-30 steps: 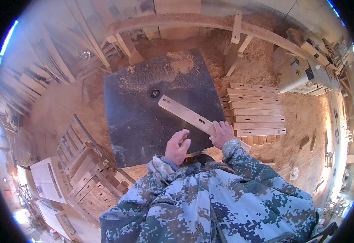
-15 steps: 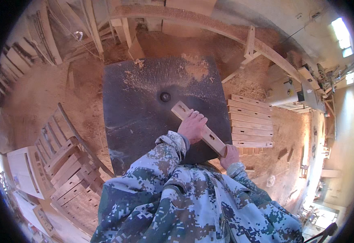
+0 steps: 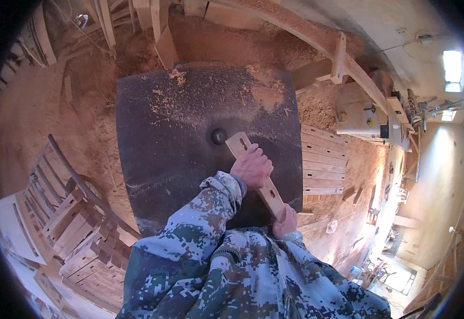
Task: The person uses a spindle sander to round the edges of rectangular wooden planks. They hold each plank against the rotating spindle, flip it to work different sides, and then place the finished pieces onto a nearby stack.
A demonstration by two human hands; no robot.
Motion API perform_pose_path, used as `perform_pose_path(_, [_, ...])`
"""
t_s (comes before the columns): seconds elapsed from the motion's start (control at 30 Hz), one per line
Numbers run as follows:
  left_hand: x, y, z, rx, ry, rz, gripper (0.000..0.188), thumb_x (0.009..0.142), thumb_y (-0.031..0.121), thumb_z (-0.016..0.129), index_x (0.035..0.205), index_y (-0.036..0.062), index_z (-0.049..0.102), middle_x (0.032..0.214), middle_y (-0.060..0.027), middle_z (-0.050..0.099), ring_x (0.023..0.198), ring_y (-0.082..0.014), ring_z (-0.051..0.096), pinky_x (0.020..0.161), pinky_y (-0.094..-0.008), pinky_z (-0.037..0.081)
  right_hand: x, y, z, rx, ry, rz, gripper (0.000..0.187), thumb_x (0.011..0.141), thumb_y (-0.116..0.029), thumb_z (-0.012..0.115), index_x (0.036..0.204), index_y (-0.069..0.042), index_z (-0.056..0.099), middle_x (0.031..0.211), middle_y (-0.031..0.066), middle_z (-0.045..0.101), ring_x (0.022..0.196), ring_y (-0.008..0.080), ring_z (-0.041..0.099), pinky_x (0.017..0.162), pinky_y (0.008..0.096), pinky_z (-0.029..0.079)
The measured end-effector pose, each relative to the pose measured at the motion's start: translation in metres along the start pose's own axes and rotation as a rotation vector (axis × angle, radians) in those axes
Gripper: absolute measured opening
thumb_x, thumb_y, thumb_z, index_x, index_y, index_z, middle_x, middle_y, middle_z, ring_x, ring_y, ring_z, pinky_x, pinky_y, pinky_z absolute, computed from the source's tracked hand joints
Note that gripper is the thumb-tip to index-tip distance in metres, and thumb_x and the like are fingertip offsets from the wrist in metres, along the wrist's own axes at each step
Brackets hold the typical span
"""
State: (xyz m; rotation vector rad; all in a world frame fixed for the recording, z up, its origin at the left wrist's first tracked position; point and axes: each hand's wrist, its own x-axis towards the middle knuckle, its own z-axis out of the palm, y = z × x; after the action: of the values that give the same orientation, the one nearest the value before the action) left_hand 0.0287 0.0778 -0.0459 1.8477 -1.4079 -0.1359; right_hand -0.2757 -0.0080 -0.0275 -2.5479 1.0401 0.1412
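A wooden board (image 3: pixel 269 195) with slotted mortises lies slantwise over a dark machine table (image 3: pixel 163 149). Wrapped over its upper part is my left hand (image 3: pixel 252 167), fingers closed on the wood. At the lower end, near the table's front edge, my right hand (image 3: pixel 285 221) grips the board; part of its fingers is hidden. The board's far end is beside a round cutter spindle (image 3: pixel 219 136) that rises from the table. Whether the two touch, I cannot tell. Sawdust and shavings (image 3: pixel 176 77) are strewn over the table's far part.
To the right is a stack of slotted boards (image 3: pixel 323 165). More wooden pieces (image 3: pixel 91 239) are piled at the lower left beside a ladder-like frame (image 3: pixel 64 175). A long curved beam (image 3: pixel 301 33) crosses behind the table, and a workbench (image 3: pixel 359 114) stands at the far right.
My right hand has shifted left and slightly toward me with the board's near end, so the board is steeper. My left hand keeps its hold. The view has turned somewhat.
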Motion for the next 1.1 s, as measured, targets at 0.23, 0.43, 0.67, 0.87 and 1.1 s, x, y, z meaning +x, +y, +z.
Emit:
perform_pose_path(0.23, [0.003,-0.002,-0.007,-0.007,0.003,0.008,0.011,0.084,0.024,0.07,0.08,0.014,0.068,0.081,-0.0038,0.065,0.092,-0.0251,0.06,0.107,-0.0434,0.04,-0.001,0.007,-0.001,0.04,0.004,-0.048,0.078,0.07,-0.007,0.073,0.145,0.0,0.049,0.133,0.0248,0.06,0.124,0.0476,0.054,0.11,0.0545,0.045])
perform_pose_path(0.43, [0.001,-0.003,-0.012,-0.023,0.048,0.01,0.012,0.084,0.022,0.071,0.078,0.0147,0.064,0.077,-0.0028,0.062,0.087,-0.0242,0.058,0.102,-0.042,0.043,-0.001,0.005,-0.003,0.019,-0.027,-0.039,0.074,0.072,-0.009,0.075,0.143,-0.001,0.051,0.129,0.0242,0.062,0.121,0.0474,0.056,0.106,0.0539,0.047])
perform_pose_path(0.67, [-0.003,-0.006,-0.016,-0.018,0.07,0.002,0.013,0.085,0.021,0.072,0.077,0.0136,0.064,0.075,-0.0033,0.062,0.086,-0.0243,0.059,0.1,-0.0416,0.044,0.002,-0.001,-0.002,-0.005,-0.04,-0.082,0.07,0.074,-0.017,0.082,0.138,-0.005,0.057,0.124,0.0214,0.065,0.115,0.0455,0.06,0.101,0.0526,0.05])
perform_pose_path(0.87, [-0.014,-0.005,-0.021,-0.012,0.061,-0.027,0.014,0.089,0.02,0.071,0.079,0.0125,0.065,0.076,-0.004,0.062,0.085,-0.0247,0.059,0.1,-0.0423,0.045,0.004,0.002,-0.003,-0.019,-0.043,-0.167,0.072,0.072,-0.022,0.087,0.136,-0.006,0.059,0.122,0.02,0.067,0.112,0.044,0.062,0.099,0.0513,0.051])
perform_pose_path(1.1, [-0.029,0.0,-0.025,0.018,0.127,-0.066,0.012,0.09,0.019,0.072,0.083,0.012,0.065,0.078,-0.0057,0.062,0.087,-0.0259,0.061,0.105,-0.0452,0.045,0.004,-0.001,-0.003,0.006,-0.056,-0.209,0.076,0.068,-0.017,0.084,0.138,-0.002,0.057,0.123,0.0217,0.067,0.113,0.0445,0.062,0.101,0.0518,0.051])
